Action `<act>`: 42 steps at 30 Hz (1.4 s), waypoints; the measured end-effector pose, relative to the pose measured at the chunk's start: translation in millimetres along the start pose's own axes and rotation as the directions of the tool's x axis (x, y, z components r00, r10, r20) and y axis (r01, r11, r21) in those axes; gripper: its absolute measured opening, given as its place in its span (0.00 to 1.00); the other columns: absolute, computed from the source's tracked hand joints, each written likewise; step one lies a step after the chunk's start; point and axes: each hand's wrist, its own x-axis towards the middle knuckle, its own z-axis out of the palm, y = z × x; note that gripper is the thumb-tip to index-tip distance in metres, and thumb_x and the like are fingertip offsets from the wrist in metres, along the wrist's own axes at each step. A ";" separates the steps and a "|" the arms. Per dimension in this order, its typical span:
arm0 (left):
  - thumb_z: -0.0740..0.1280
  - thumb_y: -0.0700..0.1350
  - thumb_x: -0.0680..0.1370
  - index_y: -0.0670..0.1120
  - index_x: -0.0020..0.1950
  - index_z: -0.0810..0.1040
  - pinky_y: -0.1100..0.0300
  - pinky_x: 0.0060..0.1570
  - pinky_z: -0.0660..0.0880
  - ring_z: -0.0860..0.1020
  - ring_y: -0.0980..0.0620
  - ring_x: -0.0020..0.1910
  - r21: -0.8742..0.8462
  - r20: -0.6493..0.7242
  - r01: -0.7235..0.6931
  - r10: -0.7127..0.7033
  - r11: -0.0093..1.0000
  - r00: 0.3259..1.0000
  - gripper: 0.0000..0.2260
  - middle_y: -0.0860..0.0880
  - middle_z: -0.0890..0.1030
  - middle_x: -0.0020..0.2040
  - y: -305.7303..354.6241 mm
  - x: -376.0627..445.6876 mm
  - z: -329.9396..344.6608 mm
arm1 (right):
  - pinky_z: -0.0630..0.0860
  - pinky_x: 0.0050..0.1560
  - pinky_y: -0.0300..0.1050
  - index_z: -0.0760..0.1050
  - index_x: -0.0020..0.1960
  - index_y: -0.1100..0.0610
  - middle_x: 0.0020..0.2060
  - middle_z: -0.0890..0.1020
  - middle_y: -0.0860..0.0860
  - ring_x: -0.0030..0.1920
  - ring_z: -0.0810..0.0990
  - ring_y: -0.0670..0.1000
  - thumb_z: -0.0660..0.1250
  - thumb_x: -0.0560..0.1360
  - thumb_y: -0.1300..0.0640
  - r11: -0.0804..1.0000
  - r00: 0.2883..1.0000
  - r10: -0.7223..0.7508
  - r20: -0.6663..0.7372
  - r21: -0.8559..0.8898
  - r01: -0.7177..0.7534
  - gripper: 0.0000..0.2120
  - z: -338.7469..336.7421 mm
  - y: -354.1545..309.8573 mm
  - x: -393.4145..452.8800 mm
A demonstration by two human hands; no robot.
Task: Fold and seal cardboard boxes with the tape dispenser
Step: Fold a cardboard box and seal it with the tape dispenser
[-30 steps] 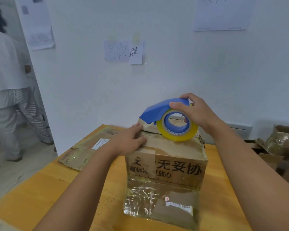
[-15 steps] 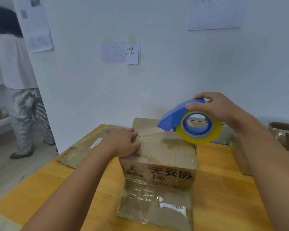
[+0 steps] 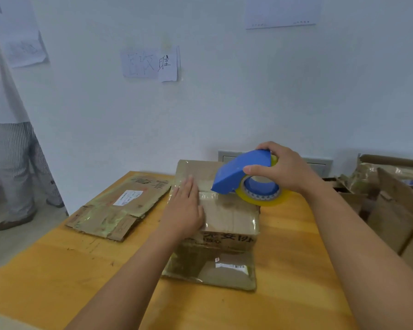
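A: Item one?
B: Cardboard box (image 3: pixel 227 210), closed, standing on the yellow tabletop (image 3: pixel 57 270), printed characters on its near face, glossy tape across its top.

A: Left hand?
B: Left hand (image 3: pixel 185 209), grip open: flat on the left part of the box top, fingers straight, pressing down.

A: Right hand?
B: Right hand (image 3: pixel 284 171), grip closed round the tape dispenser (image 3: pixel 242 172). Blue hood, yellowish roll beneath. Its front edge sits at the box top near the middle seam; whether it touches cannot be told.

A: Remainder?
B: Flattened carton (image 3: pixel 119 208) with a white label, on the tabletop left of the box. Heap of used cartons (image 3: pixel 391 198) at the right edge. Paper notes (image 3: pixel 150 64) on the white wall. A second person's striped trousers (image 3: pixel 17 167) at far left.
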 end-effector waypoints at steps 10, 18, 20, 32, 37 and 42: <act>0.49 0.53 0.82 0.48 0.81 0.55 0.53 0.76 0.47 0.50 0.50 0.79 -0.064 -0.015 -0.030 0.030 0.998 0.999 0.26 0.47 0.54 0.81 2.4 34.7 12.6 | 0.75 0.51 0.46 0.72 0.65 0.48 0.57 0.76 0.49 0.54 0.76 0.52 0.75 0.71 0.41 0.999 1.000 0.000 0.021 -0.050 0.002 0.27 8.9 14.0 20.1; 0.50 0.51 0.82 0.45 0.69 0.67 0.51 0.69 0.64 0.67 0.47 0.69 -0.070 0.221 -0.012 0.027 0.997 0.975 0.20 0.44 0.70 0.68 5.4 74.9 17.6 | 0.75 0.50 0.45 0.74 0.62 0.48 0.55 0.77 0.48 0.53 0.77 0.51 0.74 0.71 0.39 0.996 0.994 0.078 0.073 -0.056 -0.074 0.24 22.0 35.1 61.9; 0.48 0.51 0.83 0.45 0.77 0.61 0.53 0.73 0.58 0.61 0.49 0.74 -0.075 0.205 -0.058 0.072 0.995 0.976 0.23 0.44 0.64 0.75 3.7 73.8 17.6 | 0.73 0.46 0.42 0.76 0.59 0.48 0.54 0.78 0.48 0.52 0.77 0.50 0.74 0.70 0.39 0.995 0.991 0.103 0.084 -0.020 -0.102 0.22 20.2 39.4 69.8; 0.46 0.62 0.80 0.49 0.82 0.51 0.53 0.78 0.50 0.51 0.52 0.79 -0.096 0.266 -0.122 0.144 0.988 0.953 0.32 0.50 0.50 0.81 -6.1 82.3 23.2 | 0.73 0.42 0.46 0.76 0.54 0.52 0.48 0.77 0.48 0.47 0.77 0.49 0.73 0.68 0.34 0.981 0.981 0.189 0.034 -0.054 -0.187 0.25 29.8 32.3 66.1; 0.49 0.64 0.82 0.50 0.82 0.47 0.55 0.76 0.45 0.46 0.52 0.80 -0.069 0.322 -0.097 0.114 0.993 0.940 0.32 0.49 0.46 0.81 -6.4 81.1 16.0 | 0.73 0.43 0.48 0.77 0.50 0.52 0.47 0.79 0.51 0.48 0.79 0.53 0.72 0.69 0.33 0.978 0.977 0.210 0.030 -0.026 -0.209 0.23 21.2 35.1 55.2; 0.49 0.65 0.82 0.54 0.81 0.48 0.53 0.76 0.46 0.46 0.51 0.80 -0.054 0.347 -0.093 0.106 0.994 0.932 0.31 0.49 0.47 0.82 -5.9 82.5 14.9 | 0.76 0.54 0.59 0.80 0.52 0.52 0.51 0.81 0.53 0.52 0.80 0.56 0.72 0.70 0.35 0.966 0.966 0.257 -0.016 -0.023 -0.257 0.22 -5.4 57.0 21.0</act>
